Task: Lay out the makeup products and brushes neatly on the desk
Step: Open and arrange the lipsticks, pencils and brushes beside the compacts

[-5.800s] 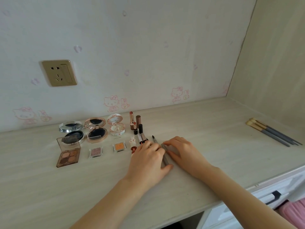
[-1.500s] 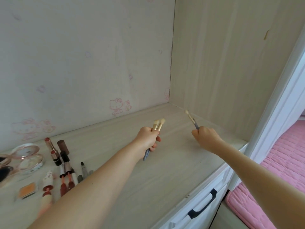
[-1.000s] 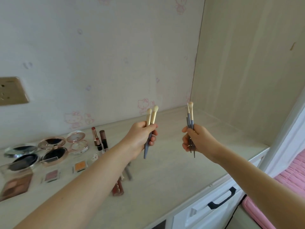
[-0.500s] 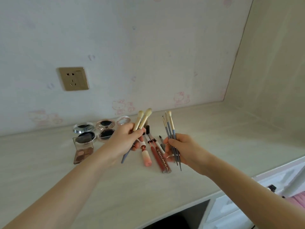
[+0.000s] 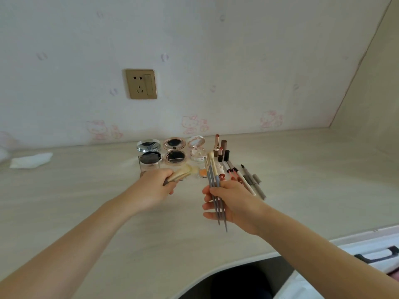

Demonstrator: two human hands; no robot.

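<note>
no writing on any product is legible. the left hand (image 5: 152,187) is curled around two blurred brushes (image 5: 182,172) just in front of the compacts (image 5: 160,154). the right hand (image 5: 232,198) pinches three thin brushes (image 5: 212,175) right of them. bare desk (image 5: 313,169) lies further right.

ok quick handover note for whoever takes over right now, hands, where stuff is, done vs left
Left hand: shut on two fluffy brushes, heads blurred, pointing right over the desk.
Right hand: shut on three thin grey-handled brushes, heads up.
Done: three open compacts and the lipsticks stand by the wall; pens and pencils lie in a row to the right.
Left: set all five brushes down neatly beside that row.
</note>
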